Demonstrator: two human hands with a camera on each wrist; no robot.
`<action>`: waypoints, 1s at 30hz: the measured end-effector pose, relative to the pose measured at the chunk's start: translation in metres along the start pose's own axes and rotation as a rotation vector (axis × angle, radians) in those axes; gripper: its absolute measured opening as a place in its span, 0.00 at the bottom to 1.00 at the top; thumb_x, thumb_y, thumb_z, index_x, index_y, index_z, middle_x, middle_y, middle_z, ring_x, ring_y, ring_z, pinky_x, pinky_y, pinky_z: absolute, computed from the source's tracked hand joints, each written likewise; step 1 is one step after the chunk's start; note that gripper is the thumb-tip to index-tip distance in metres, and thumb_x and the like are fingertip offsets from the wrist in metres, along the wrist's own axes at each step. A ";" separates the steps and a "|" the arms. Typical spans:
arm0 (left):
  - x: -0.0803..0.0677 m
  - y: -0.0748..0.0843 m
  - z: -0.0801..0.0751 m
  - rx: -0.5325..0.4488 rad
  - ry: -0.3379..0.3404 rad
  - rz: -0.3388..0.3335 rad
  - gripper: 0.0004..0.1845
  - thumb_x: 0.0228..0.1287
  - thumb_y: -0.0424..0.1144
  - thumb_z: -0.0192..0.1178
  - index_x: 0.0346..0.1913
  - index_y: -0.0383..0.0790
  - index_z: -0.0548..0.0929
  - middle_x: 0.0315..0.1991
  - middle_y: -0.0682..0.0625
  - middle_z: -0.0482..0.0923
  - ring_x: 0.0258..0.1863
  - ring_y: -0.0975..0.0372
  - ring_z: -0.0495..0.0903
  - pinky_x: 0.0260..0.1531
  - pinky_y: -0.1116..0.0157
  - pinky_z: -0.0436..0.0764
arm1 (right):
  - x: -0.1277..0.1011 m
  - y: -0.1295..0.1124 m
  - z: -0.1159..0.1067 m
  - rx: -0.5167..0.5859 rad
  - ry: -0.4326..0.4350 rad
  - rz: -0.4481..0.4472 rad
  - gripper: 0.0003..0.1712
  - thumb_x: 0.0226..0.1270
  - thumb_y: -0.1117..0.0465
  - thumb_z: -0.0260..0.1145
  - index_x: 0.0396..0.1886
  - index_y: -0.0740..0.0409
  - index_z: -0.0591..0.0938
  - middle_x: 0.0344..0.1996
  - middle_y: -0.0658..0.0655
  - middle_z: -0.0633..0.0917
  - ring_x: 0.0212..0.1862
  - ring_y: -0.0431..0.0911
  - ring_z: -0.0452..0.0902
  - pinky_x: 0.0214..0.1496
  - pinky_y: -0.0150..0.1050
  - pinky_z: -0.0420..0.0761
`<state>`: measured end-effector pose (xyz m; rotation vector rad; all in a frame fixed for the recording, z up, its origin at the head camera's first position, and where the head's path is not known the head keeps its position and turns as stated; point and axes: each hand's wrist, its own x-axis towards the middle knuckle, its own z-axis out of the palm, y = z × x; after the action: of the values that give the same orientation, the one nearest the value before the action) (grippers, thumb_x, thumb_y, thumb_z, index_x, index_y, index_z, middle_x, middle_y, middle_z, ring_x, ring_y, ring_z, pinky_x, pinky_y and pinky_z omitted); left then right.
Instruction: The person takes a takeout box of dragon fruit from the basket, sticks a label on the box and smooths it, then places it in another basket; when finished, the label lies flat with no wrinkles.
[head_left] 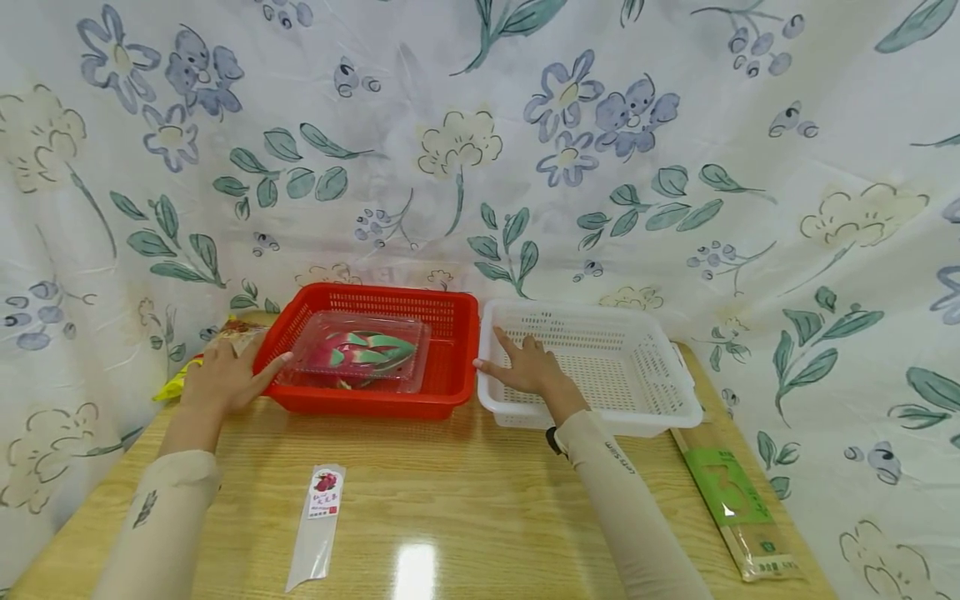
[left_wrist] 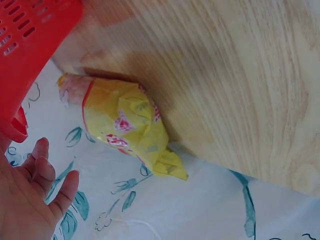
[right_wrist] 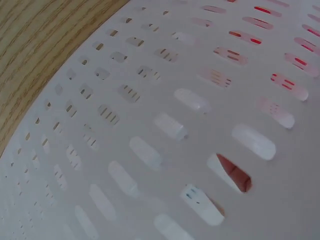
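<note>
Wooden table (head_left: 480,500), left hand (head_left: 225,379) flat against red basket (head_left: 450,367), right hand (head_left: 528,367) on white basket (head_left: 660,400)

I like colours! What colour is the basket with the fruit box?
Red basket, clearest in the head view.

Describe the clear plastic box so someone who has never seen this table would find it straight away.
On the wooden table two slotted baskets stand side by side; go to the red basket, the one by the left hand. The clear plastic box lies inside it. It is the only see-through lidded container, showing pink and green fruit, while the white basket beside it holds nothing visible.
</note>
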<state>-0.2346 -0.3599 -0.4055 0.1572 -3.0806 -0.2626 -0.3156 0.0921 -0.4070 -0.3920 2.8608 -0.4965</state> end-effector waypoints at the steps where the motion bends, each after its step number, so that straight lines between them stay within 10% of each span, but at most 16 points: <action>1: 0.000 -0.001 0.001 0.000 -0.004 0.000 0.51 0.67 0.75 0.33 0.77 0.36 0.52 0.56 0.19 0.58 0.55 0.30 0.57 0.51 0.29 0.64 | 0.000 0.000 0.000 0.003 -0.001 0.001 0.52 0.61 0.21 0.47 0.80 0.33 0.47 0.77 0.69 0.52 0.77 0.68 0.48 0.72 0.68 0.54; 30: -0.002 -0.010 0.008 -0.122 -0.195 -0.013 0.53 0.67 0.75 0.27 0.78 0.36 0.34 0.65 0.17 0.58 0.56 0.25 0.64 0.45 0.31 0.74 | 0.009 -0.006 0.008 -0.040 0.025 -0.058 0.52 0.61 0.21 0.47 0.80 0.35 0.48 0.76 0.71 0.56 0.76 0.67 0.50 0.72 0.70 0.50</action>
<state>-0.2316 -0.3685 -0.4155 0.1555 -3.2434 -0.4936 -0.3204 0.0819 -0.4140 -0.4799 2.8949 -0.4582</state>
